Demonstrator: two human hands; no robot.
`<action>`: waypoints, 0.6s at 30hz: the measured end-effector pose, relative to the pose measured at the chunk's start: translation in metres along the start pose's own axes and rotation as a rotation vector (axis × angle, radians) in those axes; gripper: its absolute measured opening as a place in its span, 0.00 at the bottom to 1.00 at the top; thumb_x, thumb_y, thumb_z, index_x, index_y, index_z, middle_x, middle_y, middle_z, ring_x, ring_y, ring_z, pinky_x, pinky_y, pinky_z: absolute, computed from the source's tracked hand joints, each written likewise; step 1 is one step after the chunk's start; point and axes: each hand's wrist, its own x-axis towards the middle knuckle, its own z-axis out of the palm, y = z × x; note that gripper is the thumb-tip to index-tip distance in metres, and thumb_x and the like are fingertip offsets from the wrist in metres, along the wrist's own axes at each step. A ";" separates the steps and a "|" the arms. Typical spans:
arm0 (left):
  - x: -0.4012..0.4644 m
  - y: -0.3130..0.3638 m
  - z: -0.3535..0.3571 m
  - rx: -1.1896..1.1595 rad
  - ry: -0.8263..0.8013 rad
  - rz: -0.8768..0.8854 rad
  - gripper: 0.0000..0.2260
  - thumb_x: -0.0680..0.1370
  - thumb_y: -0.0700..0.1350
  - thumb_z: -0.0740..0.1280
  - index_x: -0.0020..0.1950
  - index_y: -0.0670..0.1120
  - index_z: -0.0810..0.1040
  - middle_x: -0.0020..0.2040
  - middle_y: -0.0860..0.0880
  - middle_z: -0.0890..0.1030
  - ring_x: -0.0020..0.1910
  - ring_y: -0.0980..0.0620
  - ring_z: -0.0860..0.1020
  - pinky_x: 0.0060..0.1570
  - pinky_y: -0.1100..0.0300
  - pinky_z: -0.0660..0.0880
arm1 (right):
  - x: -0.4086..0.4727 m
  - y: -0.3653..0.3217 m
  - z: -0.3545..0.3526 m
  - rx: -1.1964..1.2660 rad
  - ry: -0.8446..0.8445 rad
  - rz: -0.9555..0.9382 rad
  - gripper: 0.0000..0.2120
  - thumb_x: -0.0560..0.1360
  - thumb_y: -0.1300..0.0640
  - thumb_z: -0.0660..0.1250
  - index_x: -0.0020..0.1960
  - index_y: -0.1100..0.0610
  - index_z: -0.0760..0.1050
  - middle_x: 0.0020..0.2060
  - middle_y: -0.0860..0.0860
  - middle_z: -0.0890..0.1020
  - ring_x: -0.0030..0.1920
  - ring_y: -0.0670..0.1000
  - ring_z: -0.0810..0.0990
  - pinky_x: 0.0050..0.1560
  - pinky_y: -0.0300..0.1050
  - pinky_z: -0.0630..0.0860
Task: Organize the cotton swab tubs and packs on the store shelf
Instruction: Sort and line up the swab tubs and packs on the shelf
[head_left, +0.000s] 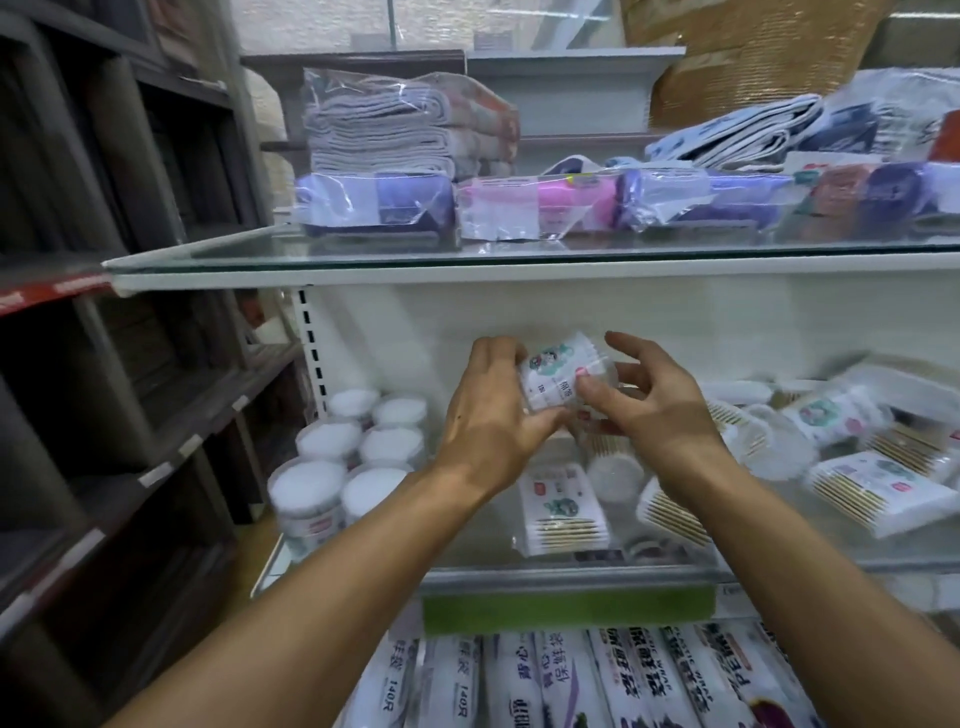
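Two bare forearms reach in from the bottom edge toward a middle shelf (779, 564) of a store rack. Between the hands, held in the air above that shelf, is a pack (558, 371): a small clear bag of cotton swabs with a white label and a green cartoon mark. The left hand (488, 410) grips its left end, fingers curled round it. The right hand (660, 400) pinches the right end with thumb and one finger, the other fingers spread loose.

The slick film could slip from so light a pinch, I judge, and the pack would drop onto the loose packs (563, 512) lying askew just below, or knock the neat tubs (337, 457) standing at the left. Blur hides the fine print. More packs (878, 499) lie jumbled to the right.
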 end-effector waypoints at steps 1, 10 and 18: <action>-0.002 -0.003 -0.003 -0.002 -0.008 -0.004 0.24 0.69 0.51 0.76 0.58 0.48 0.68 0.53 0.53 0.67 0.47 0.55 0.70 0.46 0.63 0.71 | 0.000 -0.001 0.006 -0.001 -0.005 0.003 0.27 0.72 0.49 0.74 0.68 0.47 0.71 0.57 0.53 0.79 0.50 0.51 0.83 0.49 0.54 0.83; -0.015 -0.026 -0.040 -0.008 -0.184 -0.151 0.14 0.78 0.51 0.66 0.62 0.54 0.70 0.59 0.55 0.74 0.57 0.54 0.73 0.60 0.54 0.72 | 0.000 -0.004 0.046 -0.143 -0.066 -0.063 0.30 0.69 0.41 0.73 0.68 0.45 0.70 0.59 0.46 0.78 0.56 0.50 0.80 0.57 0.55 0.79; -0.023 -0.068 -0.068 0.095 -0.101 -0.137 0.20 0.77 0.32 0.56 0.65 0.45 0.77 0.64 0.46 0.77 0.64 0.47 0.74 0.66 0.54 0.69 | -0.010 -0.002 0.074 -0.339 -0.147 -0.173 0.29 0.72 0.48 0.73 0.71 0.48 0.69 0.65 0.46 0.75 0.63 0.48 0.75 0.61 0.46 0.74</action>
